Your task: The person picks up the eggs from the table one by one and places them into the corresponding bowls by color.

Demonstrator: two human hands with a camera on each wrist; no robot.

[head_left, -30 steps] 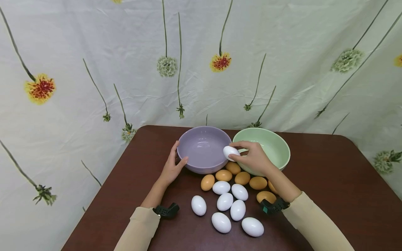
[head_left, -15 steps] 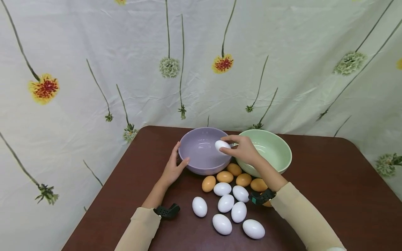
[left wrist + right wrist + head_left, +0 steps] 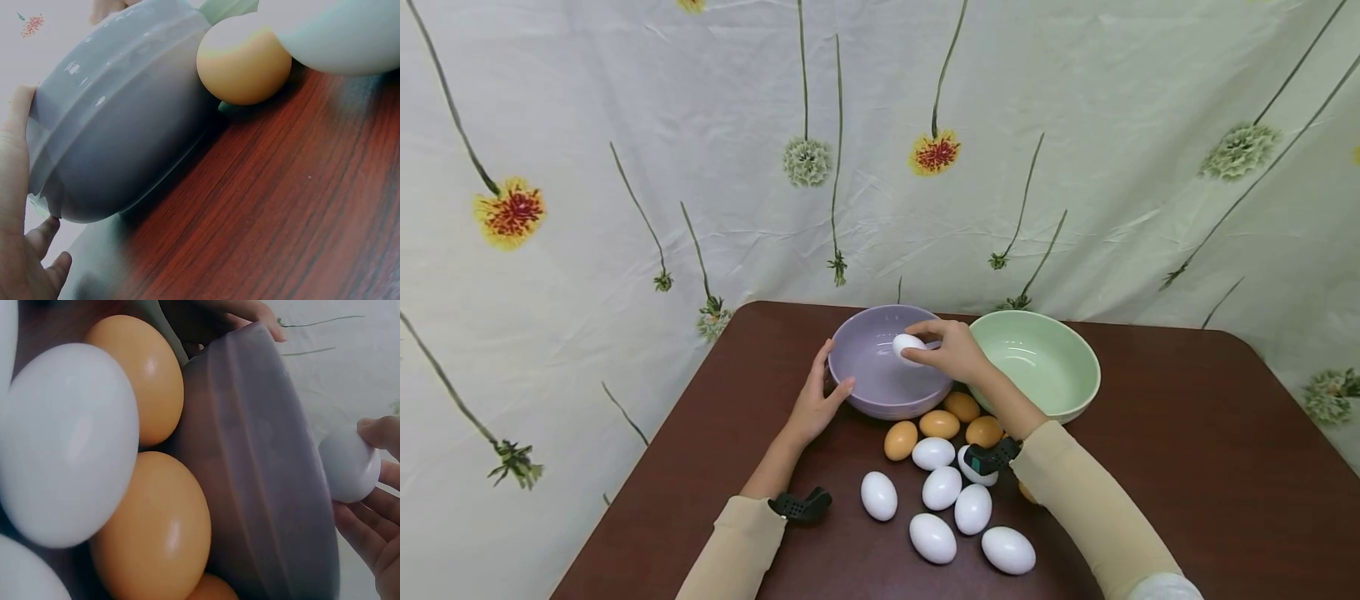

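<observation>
Your right hand [image 3: 951, 348] pinches a white egg [image 3: 908, 347] over the purple bowl [image 3: 872, 372]; the right-wrist view shows thumb and fingers round it, past the rim. Your left hand [image 3: 812, 406] grips the bowl's side, and only the left-wrist view shows fingertips low on its outer wall. Your right sleeve [image 3: 1075, 487] nearly covers one egg; you cannot tell whether it hides more. Nearer you than both hands, seven loose white eggs [image 3: 942, 488] and at least five orange eggs [image 3: 939, 424] lie on the surface [image 3: 1187, 417]. One green bowl [image 3: 1037, 367] sits just right of your right hand.
</observation>
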